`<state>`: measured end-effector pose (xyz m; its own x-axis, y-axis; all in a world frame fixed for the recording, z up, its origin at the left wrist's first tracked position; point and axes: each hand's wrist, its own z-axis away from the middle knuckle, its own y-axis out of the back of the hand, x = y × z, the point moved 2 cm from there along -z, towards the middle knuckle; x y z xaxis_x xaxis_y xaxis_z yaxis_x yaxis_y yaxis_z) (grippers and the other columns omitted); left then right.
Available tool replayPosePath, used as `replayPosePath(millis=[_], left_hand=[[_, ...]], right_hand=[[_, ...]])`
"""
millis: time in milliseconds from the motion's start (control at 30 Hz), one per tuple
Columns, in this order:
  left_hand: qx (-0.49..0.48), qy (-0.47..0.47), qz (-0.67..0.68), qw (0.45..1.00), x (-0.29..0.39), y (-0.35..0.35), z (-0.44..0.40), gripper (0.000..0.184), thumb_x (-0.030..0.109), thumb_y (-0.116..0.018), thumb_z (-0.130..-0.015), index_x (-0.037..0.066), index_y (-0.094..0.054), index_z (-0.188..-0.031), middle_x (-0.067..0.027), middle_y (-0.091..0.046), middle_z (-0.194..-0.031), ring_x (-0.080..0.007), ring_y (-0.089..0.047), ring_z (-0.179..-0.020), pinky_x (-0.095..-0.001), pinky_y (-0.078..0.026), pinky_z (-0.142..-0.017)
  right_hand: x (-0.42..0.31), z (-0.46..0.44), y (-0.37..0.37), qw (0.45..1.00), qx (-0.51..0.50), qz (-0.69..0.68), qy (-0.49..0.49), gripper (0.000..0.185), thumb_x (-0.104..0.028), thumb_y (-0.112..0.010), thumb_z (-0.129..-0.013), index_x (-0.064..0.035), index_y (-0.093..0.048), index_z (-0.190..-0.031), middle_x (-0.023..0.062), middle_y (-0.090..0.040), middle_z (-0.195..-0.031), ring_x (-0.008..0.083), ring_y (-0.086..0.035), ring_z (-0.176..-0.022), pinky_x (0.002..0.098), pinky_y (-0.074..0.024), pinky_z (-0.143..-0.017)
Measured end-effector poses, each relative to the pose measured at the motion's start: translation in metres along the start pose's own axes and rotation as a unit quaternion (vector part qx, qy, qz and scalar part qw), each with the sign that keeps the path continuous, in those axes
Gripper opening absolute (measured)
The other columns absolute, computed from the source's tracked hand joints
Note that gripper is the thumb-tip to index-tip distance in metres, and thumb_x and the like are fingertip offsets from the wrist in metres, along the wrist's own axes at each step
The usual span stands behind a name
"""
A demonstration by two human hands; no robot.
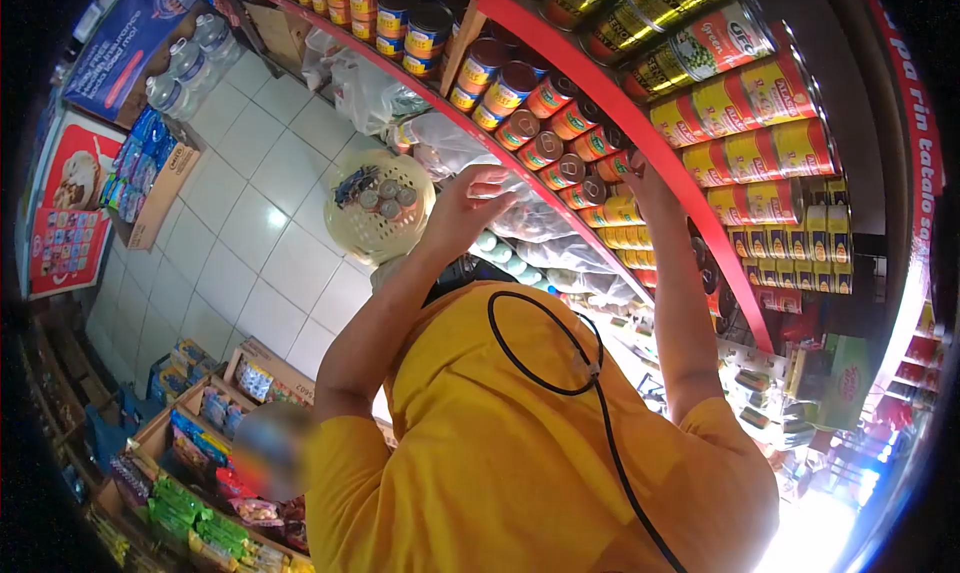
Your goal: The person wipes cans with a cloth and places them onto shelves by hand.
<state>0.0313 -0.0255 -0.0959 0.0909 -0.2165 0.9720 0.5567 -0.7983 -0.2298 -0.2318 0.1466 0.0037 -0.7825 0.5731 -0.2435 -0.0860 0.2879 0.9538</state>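
My left hand (468, 213) is raised in front of the shelf, its fingers curved and apart with nothing between them. Beside it, a cream perforated plastic basket (350, 235) holds several cans (388, 195) and a dark bundle that I cannot make out. Over on the right, my right hand (652, 188) reaches in at the red-edged shelf, against a row of small cans (605, 168) with red and green labels. The shelf edge and the cans partly hide its fingers, so I cannot see whether they grip one.
Large yellow and red cans (740, 103) fill the upper shelf behind a red shelf edge (690, 188). Filled plastic bags (530, 218) sit below the lower shelf. Water bottles (190, 63) and snack boxes (215, 413) line the tiled floor (265, 213) on the left.
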Motion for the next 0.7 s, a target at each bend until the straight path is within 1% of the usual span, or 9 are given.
replayPosePath(millis=[100, 200, 300, 400, 500, 567, 633, 667, 700], left_hand=[[0.008, 0.002, -0.008, 1.0, -0.005, 0.004, 0.002, 0.044, 0.015, -0.078, -0.094, 0.002, -0.059, -0.132, -0.0092, -0.067, -0.129, -0.0184, -0.065, -0.115, -0.0334, -0.053, -0.094], [0.008, 0.013, -0.006, 1.0, -0.007, 0.005, 0.005, 0.044, 0.016, -0.078, -0.093, 0.0, -0.06, -0.13, -0.011, -0.066, -0.128, -0.0193, -0.065, -0.114, -0.0338, -0.054, -0.094], [0.009, 0.018, -0.007, 1.0, -0.008, 0.009, 0.007, 0.044, 0.015, -0.078, -0.093, -0.001, -0.06, -0.129, -0.0133, -0.066, -0.127, -0.0207, -0.065, -0.113, -0.0346, -0.055, -0.094], [0.015, 0.025, -0.007, 1.0, -0.015, 0.015, 0.008, 0.042, 0.012, -0.077, -0.093, -0.002, -0.06, -0.129, -0.0133, -0.068, -0.125, -0.0207, -0.066, -0.113, -0.035, -0.054, -0.096], [0.019, 0.029, -0.029, 0.999, -0.022, 0.023, 0.009, 0.041, 0.011, -0.076, -0.093, -0.002, -0.06, -0.129, -0.0139, -0.068, -0.124, -0.0206, -0.065, -0.114, -0.0351, -0.054, -0.096], [0.027, 0.04, -0.017, 0.999, -0.028, 0.027, 0.009, 0.041, 0.011, -0.076, -0.093, -0.003, -0.06, -0.129, -0.0139, -0.068, -0.124, -0.0201, -0.065, -0.113, -0.0349, -0.054, -0.097], [0.037, 0.028, -0.01, 0.999, -0.033, 0.03, 0.01, 0.043, 0.015, -0.077, -0.093, -0.003, -0.061, -0.128, -0.0132, -0.068, -0.123, -0.0197, -0.066, -0.112, -0.0339, -0.054, -0.096], [0.042, 0.022, -0.006, 0.999, -0.035, 0.031, 0.01, 0.044, 0.017, -0.078, -0.093, -0.004, -0.061, -0.128, -0.0128, -0.069, -0.123, -0.0195, -0.066, -0.111, -0.0335, -0.054, -0.095], [0.043, 0.032, -0.01, 0.999, -0.032, 0.032, 0.01, 0.043, 0.018, -0.077, -0.093, -0.003, -0.062, -0.127, -0.0127, -0.069, -0.123, -0.0193, -0.066, -0.111, -0.0337, -0.054, -0.095]], right_hand=[[0.003, -0.001, -0.002, 0.994, -0.03, -0.077, -0.071, 0.037, -0.003, -0.083, -0.08, -0.0044, -0.055, -0.104, 0.0047, -0.058, -0.089, 0.0171, -0.061, -0.082, 0.035, -0.0522, -0.078], [0.001, 0.0, 0.001, 0.997, -0.039, -0.022, -0.065, 0.036, -0.001, -0.081, -0.081, -0.0045, -0.054, -0.104, 0.0041, -0.057, -0.091, 0.016, -0.061, -0.084, 0.0339, -0.0512, -0.079], [0.011, 0.002, -0.008, 0.996, -0.019, -0.073, -0.057, 0.035, -0.001, -0.081, -0.082, -0.005, -0.054, -0.104, 0.003, -0.055, -0.091, 0.0153, -0.059, -0.085, 0.033, -0.0501, -0.079], [0.014, 0.003, -0.008, 0.997, -0.019, -0.05, -0.06, 0.033, -0.001, -0.08, -0.083, -0.0054, -0.054, -0.104, 0.0022, -0.054, -0.09, 0.0154, -0.057, -0.084, 0.033, -0.0492, -0.079], [0.008, 0.002, -0.003, 0.991, -0.026, -0.107, -0.081, 0.033, -0.001, -0.08, -0.084, -0.0053, -0.054, -0.104, 0.0023, -0.053, -0.09, 0.0155, -0.057, -0.085, 0.0333, -0.0487, -0.079], [-0.002, 0.002, 0.007, 0.979, -0.057, -0.138, -0.141, 0.034, -0.003, -0.081, -0.084, -0.005, -0.054, -0.104, 0.0022, -0.053, -0.089, 0.0157, -0.056, -0.085, 0.0332, -0.0485, -0.079], [-0.005, 0.003, 0.009, 0.971, -0.079, -0.144, -0.175, 0.034, -0.005, -0.082, -0.084, -0.0048, -0.054, -0.105, 0.0021, -0.054, -0.089, 0.0159, -0.057, -0.085, 0.0332, -0.0487, -0.079], [-0.005, 0.002, 0.009, 0.971, -0.085, -0.136, -0.179, 0.034, -0.006, -0.082, -0.084, -0.0047, -0.055, -0.105, 0.002, -0.054, -0.09, 0.016, -0.057, -0.086, 0.0333, -0.0491, -0.08], [-0.001, 0.002, 0.007, 0.979, -0.075, -0.111, -0.15, 0.034, -0.007, -0.082, -0.085, -0.0046, -0.055, -0.106, 0.0026, -0.055, -0.09, 0.0167, -0.058, -0.087, 0.0336, -0.0495, -0.081]])
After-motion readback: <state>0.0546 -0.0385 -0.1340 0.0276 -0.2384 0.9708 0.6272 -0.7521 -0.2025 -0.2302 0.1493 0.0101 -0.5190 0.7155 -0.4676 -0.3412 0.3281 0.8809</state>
